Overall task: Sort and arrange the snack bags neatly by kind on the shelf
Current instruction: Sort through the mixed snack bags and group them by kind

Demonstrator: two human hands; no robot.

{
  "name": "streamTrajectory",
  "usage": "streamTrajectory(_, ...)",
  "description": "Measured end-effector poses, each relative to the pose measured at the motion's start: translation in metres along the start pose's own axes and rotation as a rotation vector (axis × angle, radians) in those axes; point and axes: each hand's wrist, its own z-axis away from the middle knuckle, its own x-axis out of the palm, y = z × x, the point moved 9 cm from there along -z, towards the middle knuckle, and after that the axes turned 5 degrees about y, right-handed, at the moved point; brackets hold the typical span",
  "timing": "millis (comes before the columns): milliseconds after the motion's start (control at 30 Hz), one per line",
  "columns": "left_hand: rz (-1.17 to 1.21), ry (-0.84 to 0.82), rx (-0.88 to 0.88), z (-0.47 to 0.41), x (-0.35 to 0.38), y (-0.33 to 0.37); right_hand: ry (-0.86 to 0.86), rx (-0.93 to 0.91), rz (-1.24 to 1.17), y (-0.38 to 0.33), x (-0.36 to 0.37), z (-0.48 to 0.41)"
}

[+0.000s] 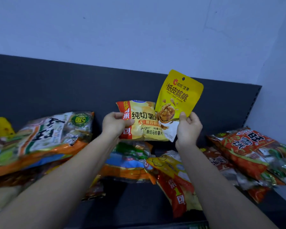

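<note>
My left hand [113, 125] grips the left edge of a yellow potato chip bag [144, 123] with a red side stripe, held upright above the shelf. My right hand [187, 128] pinches the lower corner of a yellow walnut pouch [178, 95], which stands upright and slightly overlaps the chip bag's right edge. Both bags are lifted in front of the dark shelf back panel [56, 90]. Below them lie more snack bags: a second yellow chip bag [173, 176] and a blue-and-orange bag [129, 162].
A pile of large green-white-orange bags [45, 139] fills the shelf's left side, with a small yellow bag [0, 126] behind it. Red-orange bags [248, 152] are stacked at the right by the wall [274, 96]. A strip of dark shelf floor [135, 202] shows in front.
</note>
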Motion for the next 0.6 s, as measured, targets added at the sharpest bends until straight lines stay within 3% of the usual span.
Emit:
streamTrajectory(300, -0.056, 0.158, 0.237, 0.025, -0.165, 0.061, -0.133, 0.053, -0.139, -0.031, 0.102, 0.116)
streamTrajectory(600, -0.079, 0.347, 0.337, 0.066, -0.335, 0.101, -0.291, 0.069, -0.179, -0.049, 0.201, 0.238)
